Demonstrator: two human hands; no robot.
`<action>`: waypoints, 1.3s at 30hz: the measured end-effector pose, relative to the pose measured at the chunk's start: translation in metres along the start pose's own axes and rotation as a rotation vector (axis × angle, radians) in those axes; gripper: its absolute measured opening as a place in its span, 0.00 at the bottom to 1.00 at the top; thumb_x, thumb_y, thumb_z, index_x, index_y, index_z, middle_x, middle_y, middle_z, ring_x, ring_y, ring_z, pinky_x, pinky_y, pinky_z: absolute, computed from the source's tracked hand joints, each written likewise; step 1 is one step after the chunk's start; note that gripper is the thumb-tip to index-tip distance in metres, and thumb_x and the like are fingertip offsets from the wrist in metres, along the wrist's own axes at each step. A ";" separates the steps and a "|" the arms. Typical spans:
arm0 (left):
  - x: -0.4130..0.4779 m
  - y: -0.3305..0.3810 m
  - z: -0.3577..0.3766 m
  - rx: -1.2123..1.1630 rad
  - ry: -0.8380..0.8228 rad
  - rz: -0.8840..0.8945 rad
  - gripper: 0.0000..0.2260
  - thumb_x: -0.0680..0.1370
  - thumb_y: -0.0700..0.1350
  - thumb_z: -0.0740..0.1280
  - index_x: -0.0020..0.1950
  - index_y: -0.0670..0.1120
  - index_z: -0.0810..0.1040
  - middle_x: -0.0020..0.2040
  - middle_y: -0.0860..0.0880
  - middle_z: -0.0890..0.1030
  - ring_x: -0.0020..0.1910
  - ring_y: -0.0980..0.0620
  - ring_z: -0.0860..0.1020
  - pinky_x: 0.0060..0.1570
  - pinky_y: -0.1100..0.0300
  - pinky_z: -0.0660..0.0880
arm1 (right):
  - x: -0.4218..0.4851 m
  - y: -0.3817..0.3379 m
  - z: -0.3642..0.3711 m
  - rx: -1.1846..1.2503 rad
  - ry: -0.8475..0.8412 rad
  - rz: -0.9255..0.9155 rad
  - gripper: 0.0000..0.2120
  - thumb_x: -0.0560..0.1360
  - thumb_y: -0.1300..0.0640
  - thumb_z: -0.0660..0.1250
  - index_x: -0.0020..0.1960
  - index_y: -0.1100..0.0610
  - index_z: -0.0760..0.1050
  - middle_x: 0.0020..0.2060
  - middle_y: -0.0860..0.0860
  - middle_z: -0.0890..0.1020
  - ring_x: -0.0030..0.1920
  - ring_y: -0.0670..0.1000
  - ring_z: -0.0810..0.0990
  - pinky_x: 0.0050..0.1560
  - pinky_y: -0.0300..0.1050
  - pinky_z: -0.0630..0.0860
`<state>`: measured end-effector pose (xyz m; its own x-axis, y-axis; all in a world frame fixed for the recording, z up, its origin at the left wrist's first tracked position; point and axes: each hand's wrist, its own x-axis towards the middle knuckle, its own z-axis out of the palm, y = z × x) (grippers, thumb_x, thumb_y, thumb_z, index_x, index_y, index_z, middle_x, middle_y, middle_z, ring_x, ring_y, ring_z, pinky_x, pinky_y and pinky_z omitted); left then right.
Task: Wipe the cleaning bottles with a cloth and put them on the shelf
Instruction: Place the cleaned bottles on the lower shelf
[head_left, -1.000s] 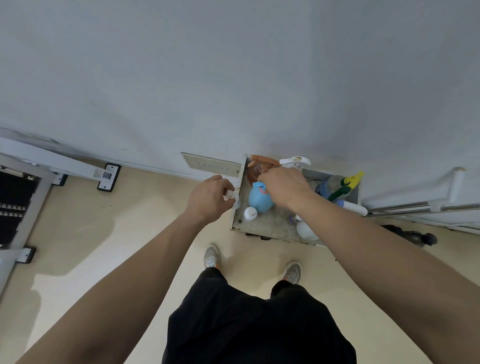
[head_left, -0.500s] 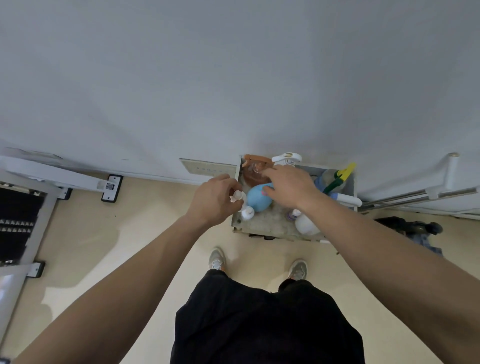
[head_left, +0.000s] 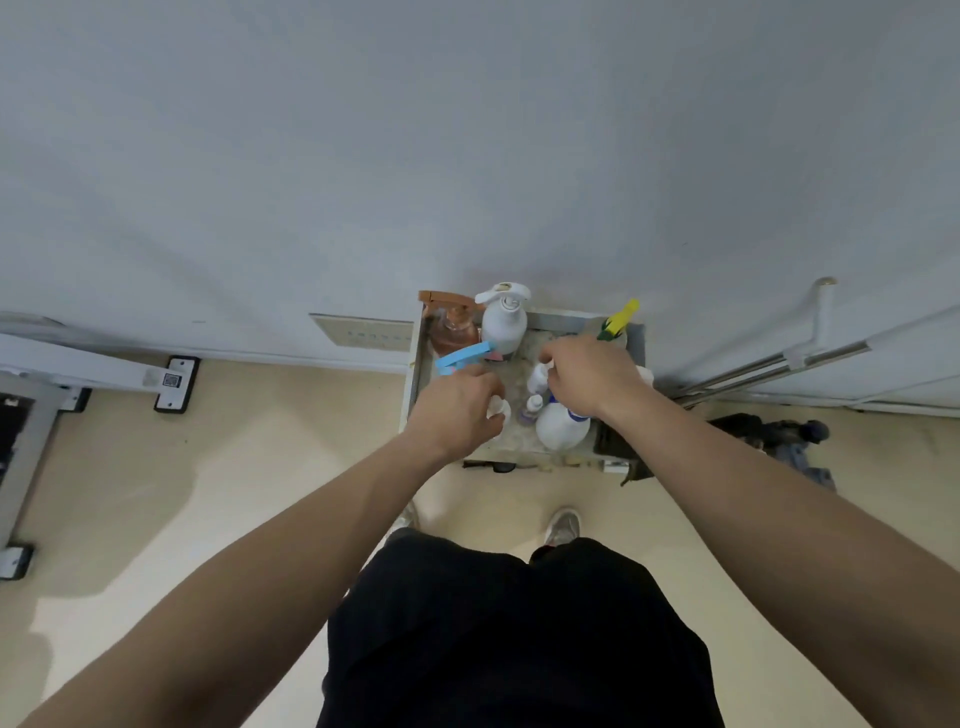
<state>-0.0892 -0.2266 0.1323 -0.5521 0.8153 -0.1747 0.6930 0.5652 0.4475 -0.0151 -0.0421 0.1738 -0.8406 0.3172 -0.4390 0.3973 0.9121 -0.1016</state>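
Blue plastic trigger-spray bottle (head_left: 462, 358) pokes out just past the left hand (head_left: 457, 410), which is clenched on a scrunched white cloth (head_left: 500, 410) over the low grey shelf (head_left: 413, 374). Right hand (head_left: 592, 376) curls over a small white bottle (head_left: 538, 376), can't tell if it's gripped. Bottles are packed tight, so I'd guess a careless lift topples the neighbours

Right hand (head_left: 592, 376) off blue bottle (head_left: 460, 358), now gripping small white bottle (head_left: 537, 378); left hand (head_left: 457, 410), holding cloth (head_left: 500, 410), shifted over shelf (head_left: 414, 384).

The left hand (head_left: 457, 410) covers the blue sprayer (head_left: 460, 358) body, the right hand (head_left: 592, 374) the yellow sprayer (head_left: 618, 317) body.
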 end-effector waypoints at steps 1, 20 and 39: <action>0.003 0.000 0.010 0.003 -0.007 -0.028 0.09 0.76 0.49 0.69 0.53 0.47 0.81 0.53 0.49 0.80 0.46 0.45 0.79 0.40 0.55 0.75 | 0.001 0.000 0.003 -0.029 -0.023 -0.001 0.07 0.79 0.58 0.60 0.52 0.54 0.76 0.48 0.55 0.82 0.42 0.57 0.76 0.37 0.48 0.73; 0.016 -0.019 0.090 -0.035 -0.056 -0.180 0.11 0.79 0.46 0.68 0.59 0.44 0.78 0.54 0.43 0.77 0.44 0.40 0.79 0.38 0.51 0.75 | -0.021 0.036 0.046 0.124 -0.038 0.024 0.11 0.81 0.52 0.65 0.59 0.56 0.74 0.54 0.55 0.79 0.51 0.58 0.79 0.45 0.50 0.74; 0.043 -0.036 -0.027 0.111 0.078 -0.201 0.19 0.74 0.55 0.73 0.62 0.50 0.77 0.61 0.48 0.77 0.58 0.44 0.75 0.48 0.49 0.77 | -0.033 0.007 -0.078 0.247 0.110 -0.086 0.04 0.78 0.53 0.68 0.51 0.50 0.79 0.38 0.45 0.72 0.44 0.55 0.75 0.36 0.46 0.65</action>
<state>-0.1506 -0.2149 0.1318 -0.7152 0.6753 -0.1802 0.6099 0.7289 0.3111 -0.0130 -0.0260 0.2575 -0.9046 0.2800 -0.3215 0.3891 0.8503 -0.3545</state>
